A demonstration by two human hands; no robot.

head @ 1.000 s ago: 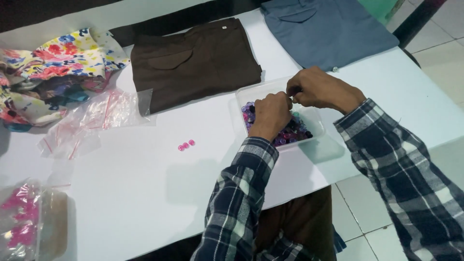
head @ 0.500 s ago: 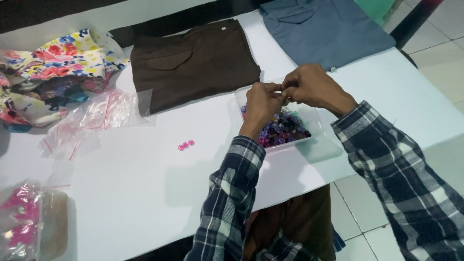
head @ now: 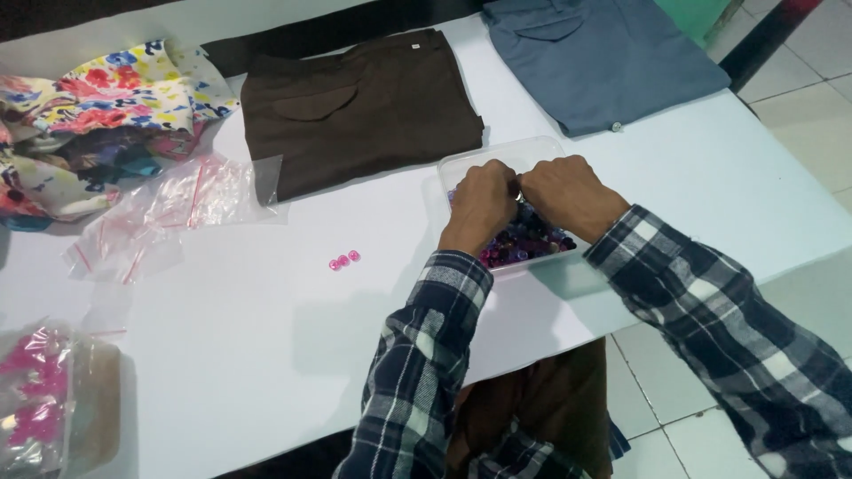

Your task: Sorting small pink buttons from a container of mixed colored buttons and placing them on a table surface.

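Observation:
Both hands meet over a clear plastic tub of purple and dark buttons on a white table. My left hand and my right hand touch fingertips above the tub, pinching something small between them; what it is stays hidden. Three pink buttons lie loose on the table, left of the tub.
A folded brown garment and a folded blue-grey one lie behind the tub. Floral fabric and several small clear zip bags sit at left. A bag of pink buttons rests at the near left corner.
My left hand rose out of the buttons and joined my right hand above the tub. The view shifted slightly.

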